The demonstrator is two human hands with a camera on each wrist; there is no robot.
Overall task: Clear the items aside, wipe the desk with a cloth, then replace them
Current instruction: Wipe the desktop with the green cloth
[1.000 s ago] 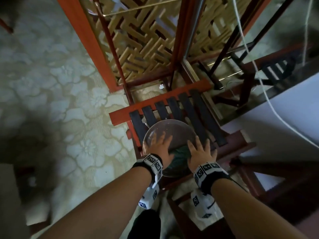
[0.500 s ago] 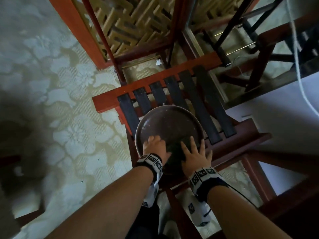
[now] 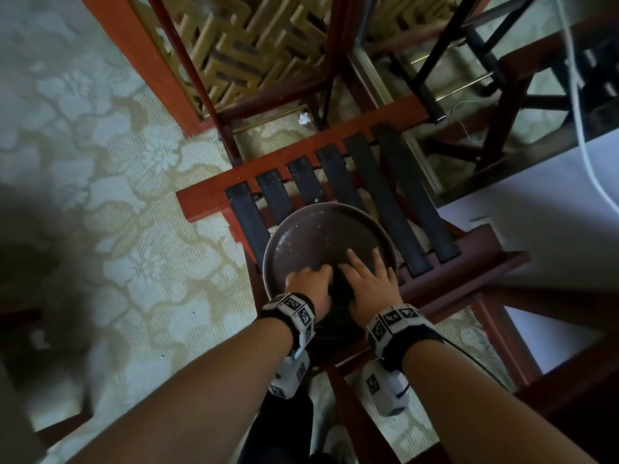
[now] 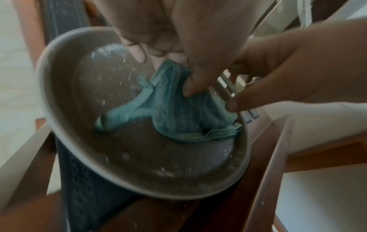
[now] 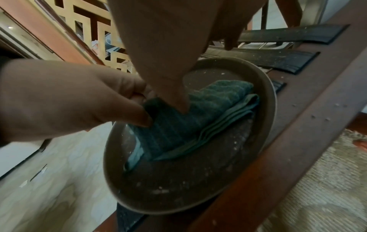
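Carpet [image 3: 110,202], pale with a floral pattern, is seen across the left half of the head view. A lattice screen [image 3: 254,45] in a red frame is seen at top centre. A white surface [image 3: 536,236] is seen at the right edge, with a white cord [image 3: 577,105] hung over it at upper right.

A red wooden rack [image 3: 301,155] with black straps [image 3: 412,195] is seen at frame centre. A round brown tray [image 3: 321,236], speckled with pale spots, is seen resting on the straps and on the rack's near rail.

The cloth [image 4: 186,114], teal and folded in layers, is seen inside the tray, toward its near side, with one loose corner trailing across the tray floor.

Left hand [image 3: 310,286]: placed at centre of the head view, fingers curled; in the left wrist view the cloth's upper edge is pinched between thumb and fingers. Grip recorded as holding the cloth.

Right hand [image 3: 370,283]: placed just right of the left hand, fingers extended and spread in the head view. In the right wrist view the thumb is seen pressed onto the cloth top. Grip recorded as wide, pressing, nothing enclosed.

Marker-patterned bands are seen on both wrists.
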